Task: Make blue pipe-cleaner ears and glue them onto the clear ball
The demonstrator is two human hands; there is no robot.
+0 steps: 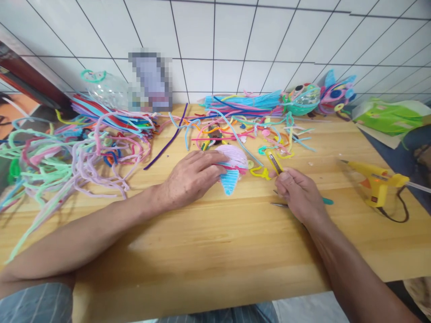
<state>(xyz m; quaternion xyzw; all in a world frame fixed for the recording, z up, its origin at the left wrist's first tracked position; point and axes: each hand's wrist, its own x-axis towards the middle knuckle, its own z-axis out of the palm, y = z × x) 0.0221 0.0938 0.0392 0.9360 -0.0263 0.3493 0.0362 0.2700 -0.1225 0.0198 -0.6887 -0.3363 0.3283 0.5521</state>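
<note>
From the head camera, the left hand [190,179] is pressing down on a fuzzy craft ball [232,161], pink on top with a blue cone under it. It is lying near the middle of the wooden worktop [215,251]. The fingers are curling over its left side, so this grip is closed on it.

The ball is looking light and soft, so a hard squeeze could squash it. Holding the round pink part gently looks best.

At about three o'clock from the ball, the right hand [299,193] is pinching a thin tool [275,163], maybe scissors. That grip is tight around it.

At ten o'clock, a big pile of bendy pipe cleaners [74,152] is lying. At three o'clock, far off, a yellow glue gun [379,181] is resting.
</note>
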